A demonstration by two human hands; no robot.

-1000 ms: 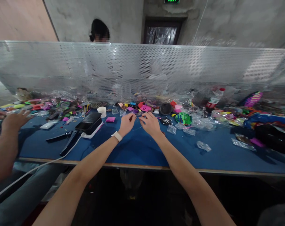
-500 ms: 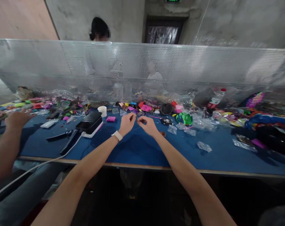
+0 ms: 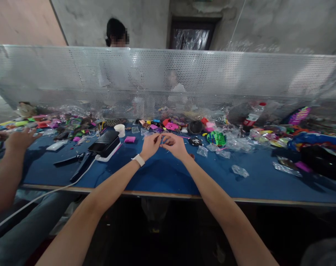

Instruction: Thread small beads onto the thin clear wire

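My left hand (image 3: 151,145), with a white band (image 3: 138,159) on its wrist, is closed in a pinch above the blue table. Facing it, my right hand (image 3: 175,145) is also pinched, its fingertips meeting those of the left. A thin pale strand (image 3: 161,141) shows faintly between them; most of it is hidden by the fingers. Left of my hands lie a pink packet (image 3: 129,139) and a white cup-like roll (image 3: 119,130). Behind them is a bright pink piece (image 3: 171,125). A black disc with white marks (image 3: 195,141) lies to the right.
A black device (image 3: 104,143) with a white cable stands left, beside a dark handled tool (image 3: 81,166). A co-worker's hand (image 3: 20,142) is at far left. Clear plastic bags (image 3: 240,170) and a red-capped bottle (image 3: 251,119) are right. A perforated metal screen (image 3: 212,81) borders the back.
My two hands have come closer together, and their fingertips now meet. The fingers of my right hand have stretched toward the left. The view has shifted slightly.
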